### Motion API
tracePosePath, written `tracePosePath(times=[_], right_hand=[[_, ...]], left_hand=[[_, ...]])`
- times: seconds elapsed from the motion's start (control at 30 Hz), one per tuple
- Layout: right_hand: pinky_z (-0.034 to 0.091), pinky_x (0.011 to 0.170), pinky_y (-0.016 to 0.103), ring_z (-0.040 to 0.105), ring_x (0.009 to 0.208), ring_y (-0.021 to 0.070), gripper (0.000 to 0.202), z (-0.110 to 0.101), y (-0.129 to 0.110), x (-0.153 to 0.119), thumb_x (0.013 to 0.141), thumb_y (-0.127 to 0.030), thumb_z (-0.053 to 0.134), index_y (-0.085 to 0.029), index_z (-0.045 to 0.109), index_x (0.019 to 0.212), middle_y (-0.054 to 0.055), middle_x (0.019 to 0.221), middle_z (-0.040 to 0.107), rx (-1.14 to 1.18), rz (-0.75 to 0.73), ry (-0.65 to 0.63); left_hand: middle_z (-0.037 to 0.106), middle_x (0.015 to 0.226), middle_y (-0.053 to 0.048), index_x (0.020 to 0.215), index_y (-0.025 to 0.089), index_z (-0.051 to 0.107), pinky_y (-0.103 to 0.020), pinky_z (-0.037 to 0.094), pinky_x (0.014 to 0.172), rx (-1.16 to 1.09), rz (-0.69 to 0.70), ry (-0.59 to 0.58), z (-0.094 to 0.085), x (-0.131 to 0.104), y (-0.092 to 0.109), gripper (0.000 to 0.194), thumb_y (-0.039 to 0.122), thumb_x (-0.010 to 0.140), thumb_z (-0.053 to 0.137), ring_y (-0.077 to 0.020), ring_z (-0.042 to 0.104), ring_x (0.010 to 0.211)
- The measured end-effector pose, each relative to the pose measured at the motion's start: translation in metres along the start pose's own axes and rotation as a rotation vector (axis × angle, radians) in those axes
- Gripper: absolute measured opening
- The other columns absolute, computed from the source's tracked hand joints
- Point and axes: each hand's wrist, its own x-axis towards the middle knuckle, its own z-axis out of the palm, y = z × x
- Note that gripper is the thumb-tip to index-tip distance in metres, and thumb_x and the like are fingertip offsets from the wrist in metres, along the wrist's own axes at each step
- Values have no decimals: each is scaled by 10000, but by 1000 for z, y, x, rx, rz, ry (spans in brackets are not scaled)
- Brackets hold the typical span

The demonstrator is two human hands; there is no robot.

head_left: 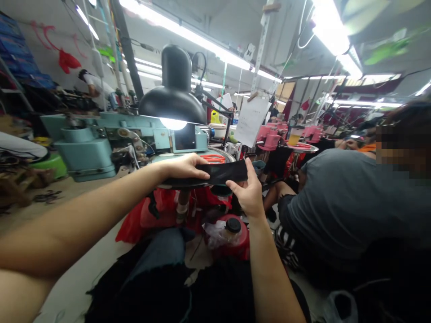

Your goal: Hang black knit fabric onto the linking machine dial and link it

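Observation:
A black strip that looks like fabric [224,172] is stretched level between my two hands. My left hand [188,168] grips its left part, thumb on top. At the other end, my right hand [247,190] holds the strip between thumb and fingers. Just behind it lies the round table of a teal sewing machine [134,130], with a bundle of red strips [213,158] on top. A black lamp [173,96] shines down over the machine, left of the strip.
To my right sits a person in a grey shirt [336,197], close by. Below my hands stands a red container with a black cap [233,225]. Pink machines [269,137] line the back. Paper [252,120] hangs behind the lamp. Another person [97,87] bends at far left.

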Motion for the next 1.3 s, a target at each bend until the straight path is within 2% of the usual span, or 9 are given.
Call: tracePosePath(times=[0.17,0.37,0.57,0.73,0.97,1.3], right_hand=[[459,1109,472,564,1311,299,968,-12,1,-12,709,-273,829,-163,340,1537,151,1522,467,55,29,49],[445,1130,453,584,1292,278,867,-2,3,-8,741,-245,785,-163,396,1512,128,1474,533,86,12,117],[446,1134,462,581,1297,283,841,-4,-3,-13,735,-224,784,-198,429,1497,96,1485,525,102,33,114],[487,1103,454,602,1272,279,809,-16,-9,-20,737,-225,792,-215,461,1476,81,1470,545,84,43,102],[484,1106,442,620,1250,268,805,-5,-1,-15,762,-248,764,-193,432,1493,97,1447,567,57,29,95],[519,1072,435,656,1199,264,734,-8,-2,-16,754,-206,763,-190,508,1442,89,1397,613,59,10,131]], left_hand=[[727,763,-18,896,154,788,-251,500,671,-66,17,-6,3,1,-3,362,466,713,780,-177,620,677],[710,715,-5,881,156,791,-234,491,620,-90,18,31,3,0,-5,360,475,716,775,-162,607,627],[707,706,3,869,159,803,-222,483,619,-61,36,43,2,1,-6,325,446,718,785,-160,604,631],[734,773,-10,924,159,810,-255,507,720,-76,55,9,3,2,-5,345,435,721,781,-184,630,709],[716,713,2,879,164,814,-242,493,653,-86,44,34,2,2,-6,318,433,709,791,-167,611,646],[698,673,8,853,163,812,-234,481,616,-110,21,59,4,1,-3,304,423,697,792,-154,598,602]])
